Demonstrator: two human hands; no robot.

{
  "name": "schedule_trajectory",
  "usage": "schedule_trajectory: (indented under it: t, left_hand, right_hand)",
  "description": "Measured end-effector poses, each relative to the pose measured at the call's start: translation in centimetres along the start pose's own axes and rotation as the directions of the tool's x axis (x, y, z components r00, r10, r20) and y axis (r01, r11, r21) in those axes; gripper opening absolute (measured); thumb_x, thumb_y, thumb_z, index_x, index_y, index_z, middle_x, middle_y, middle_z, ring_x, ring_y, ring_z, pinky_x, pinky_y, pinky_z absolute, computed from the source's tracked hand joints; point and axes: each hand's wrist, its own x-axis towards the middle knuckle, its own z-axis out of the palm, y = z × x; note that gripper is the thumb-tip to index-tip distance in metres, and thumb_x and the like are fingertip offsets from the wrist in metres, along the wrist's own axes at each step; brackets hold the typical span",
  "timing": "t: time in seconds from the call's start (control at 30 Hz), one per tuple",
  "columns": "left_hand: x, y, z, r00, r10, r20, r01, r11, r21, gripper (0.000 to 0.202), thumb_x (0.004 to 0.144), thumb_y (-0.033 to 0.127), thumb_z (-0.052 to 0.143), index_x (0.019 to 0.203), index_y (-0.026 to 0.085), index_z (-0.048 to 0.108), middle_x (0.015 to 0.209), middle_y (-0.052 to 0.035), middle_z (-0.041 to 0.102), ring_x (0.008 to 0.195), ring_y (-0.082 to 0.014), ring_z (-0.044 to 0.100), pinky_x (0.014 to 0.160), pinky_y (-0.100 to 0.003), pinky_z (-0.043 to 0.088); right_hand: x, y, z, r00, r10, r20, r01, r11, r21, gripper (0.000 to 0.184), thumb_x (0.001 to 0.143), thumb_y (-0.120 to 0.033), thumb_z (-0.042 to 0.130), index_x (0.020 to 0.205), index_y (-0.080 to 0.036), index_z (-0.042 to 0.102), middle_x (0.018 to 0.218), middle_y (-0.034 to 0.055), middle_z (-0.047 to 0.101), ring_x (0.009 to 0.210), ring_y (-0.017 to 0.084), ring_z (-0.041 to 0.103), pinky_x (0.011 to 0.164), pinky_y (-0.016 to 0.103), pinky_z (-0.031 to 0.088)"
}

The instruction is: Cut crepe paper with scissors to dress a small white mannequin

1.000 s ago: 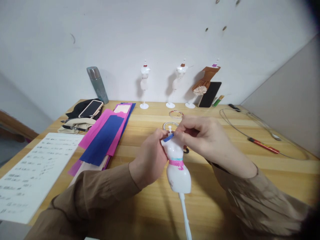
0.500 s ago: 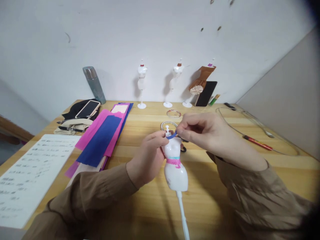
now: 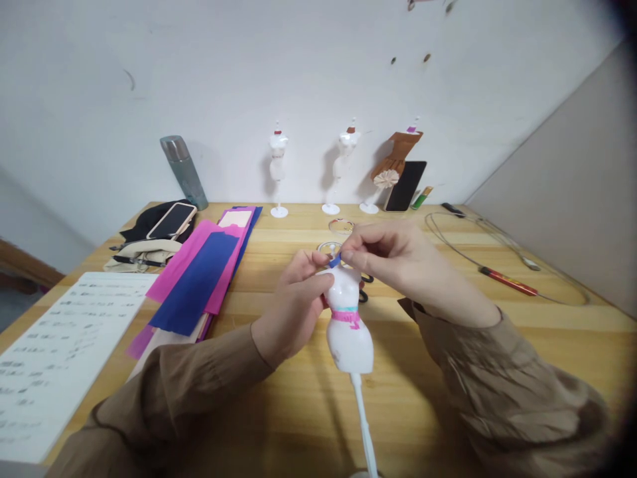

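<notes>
Beside coloured sheets (image 3: pixel 199 282), right fingers (image 3: pixel 365 261) pinching blue strip (image 3: pixel 335 261), left fingers (image 3: pixel 314 287) gripping mannequin (image 3: pixel 351 345), hoop (image 3: pixel 322 245) behind

I face a plain whitish wall (image 3: pixel 213 73) with small dark spots (image 3: pixel 426 58) at the upper right of the frame, a greyer wall (image 3: pixel 577 159) along the right side, and a pale wooden table (image 3: pixel 303 232) across the lower half.

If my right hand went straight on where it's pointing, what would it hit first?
Likely the white mannequin, near its top by the blue strip your right hand pinches, then your left hand; depth is unclear.
</notes>
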Motion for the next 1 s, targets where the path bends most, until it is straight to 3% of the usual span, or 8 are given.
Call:
schedule_trajectory:
  t: [0.17,0.7,1.0]
  left_hand:
    - [0.1,-0.2,0.0,1.000,0.021,-0.009,-0.020,1.000,0.021,0.024,0.072,0.018,0.069,0.084,0.018,0.048,0.080,0.0005,0.060,0.065,-0.0110,0.055,0.065,-0.027,0.043]
    - [0.4,-0.2,-0.9,0.992,-0.019,0.122,0.022,0.999,-0.026,0.026,0.071,0.024,0.075,0.086,0.018,0.055,0.082,-0.0046,0.068,0.073,-0.0191,0.065,0.069,-0.032,0.049]
    - [0.2,-0.2,-0.6,0.999,0.016,0.035,-0.017,1.000,0.020,0.021,0.079,0.029,0.072,0.074,0.016,0.056,0.076,-0.0030,0.059,0.067,-0.0133,0.055,0.070,-0.029,0.046]
  right_hand:
    - [-0.1,-0.1,0.1,0.999,-0.004,0.037,0.004,1.000,0.001,0.027,0.077,-0.039,0.072,0.062,-0.018,0.062,0.054,-0.0006,0.054,0.049,0.011,0.050,0.047,0.024,0.040]
    - [0.2,0.2,-1.0,0.998,-0.018,0.053,0.017,0.999,0.031,0.025,0.076,-0.038,0.074,0.065,-0.017,0.066,0.057,0.0003,0.060,0.051,0.011,0.053,0.047,0.024,0.041]
    - [0.2,0.2,-0.9,0.997,-0.041,0.070,0.039,0.999,0.030,0.020,0.076,-0.031,0.071,0.064,-0.017,0.065,0.054,-0.0006,0.060,0.049,0.011,0.053,0.048,0.024,0.040]
